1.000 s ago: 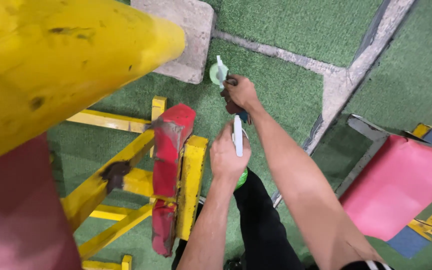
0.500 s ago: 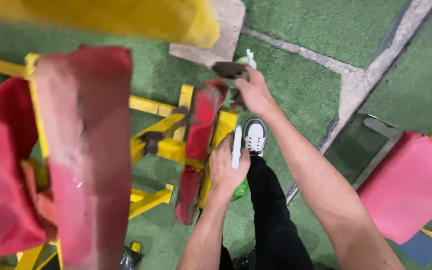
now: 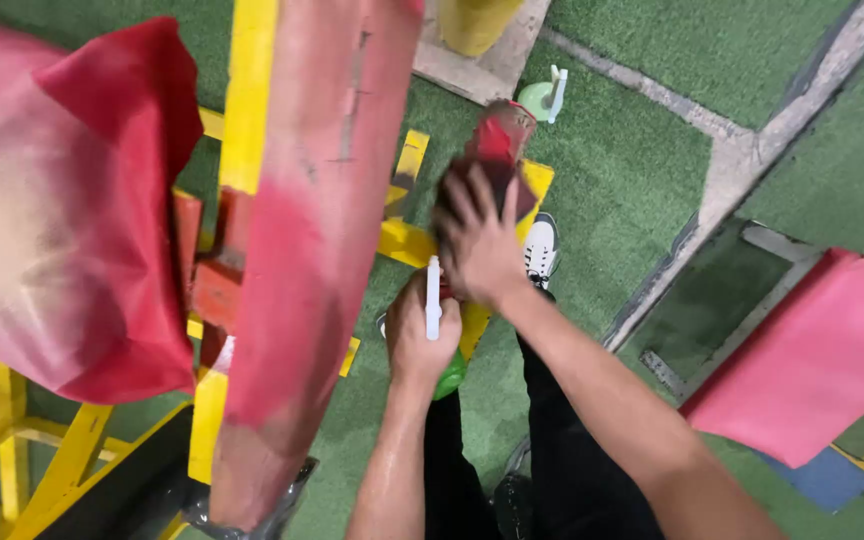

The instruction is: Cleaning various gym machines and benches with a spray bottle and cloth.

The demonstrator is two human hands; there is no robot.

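Right hand (image 3: 477, 245) spread flat, pressing dark cloth (image 3: 472, 180) on small red pad (image 3: 497, 135) of yellow frame (image 3: 407, 240). Left hand (image 3: 420, 335) closed round green spray bottle (image 3: 449, 372), white nozzle up, just below. Second green bottle (image 3: 540, 97) on turf beyond.

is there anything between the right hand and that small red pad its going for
Nothing visible. The right hand lies spread flat on the small red pad of the yellow frame, with a dark cloth under its fingers. The left hand holds a green spray bottle just beside it.
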